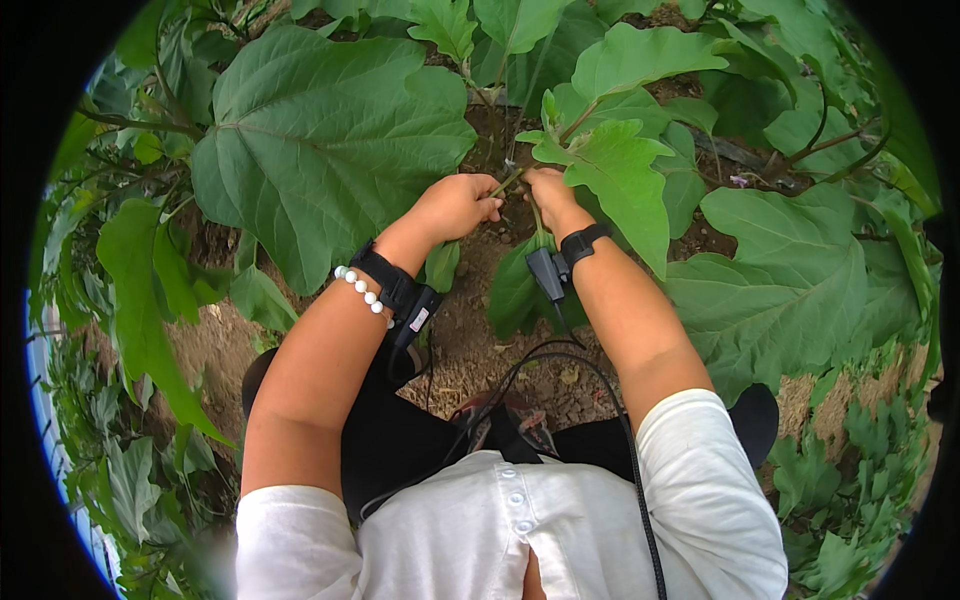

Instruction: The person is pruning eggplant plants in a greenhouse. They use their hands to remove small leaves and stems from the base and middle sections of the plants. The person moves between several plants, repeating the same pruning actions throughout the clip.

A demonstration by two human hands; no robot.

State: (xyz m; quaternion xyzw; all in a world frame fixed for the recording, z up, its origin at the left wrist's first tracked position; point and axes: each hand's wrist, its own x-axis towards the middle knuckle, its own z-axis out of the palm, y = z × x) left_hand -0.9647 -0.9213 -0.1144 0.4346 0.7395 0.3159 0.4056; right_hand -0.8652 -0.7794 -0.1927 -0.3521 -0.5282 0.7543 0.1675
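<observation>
Both of my hands meet low among leafy eggplant plants. My left hand [459, 202] pinches a green stem [510, 182] between thumb and fingers. That stem slants up to the right toward my right hand [550, 193], whose fingers close on it near a junction; the fingertips are partly hidden. A thin string [517, 135] runs upward just beyond the hands. A bright green young leaf [626, 169] hangs over the right wrist, and a large eggplant leaf [322, 135] spreads above the left forearm. Smaller leaves hang below the hands.
Broad leaves [780, 277] crowd the right side, near a small purple flower [739, 181]. Dry soil [480, 330] lies beneath the hands. Black wrist straps hold small devices [546, 274], and a black cable [626, 435] loops across the lap. A white bead bracelet [361, 286] circles the left wrist.
</observation>
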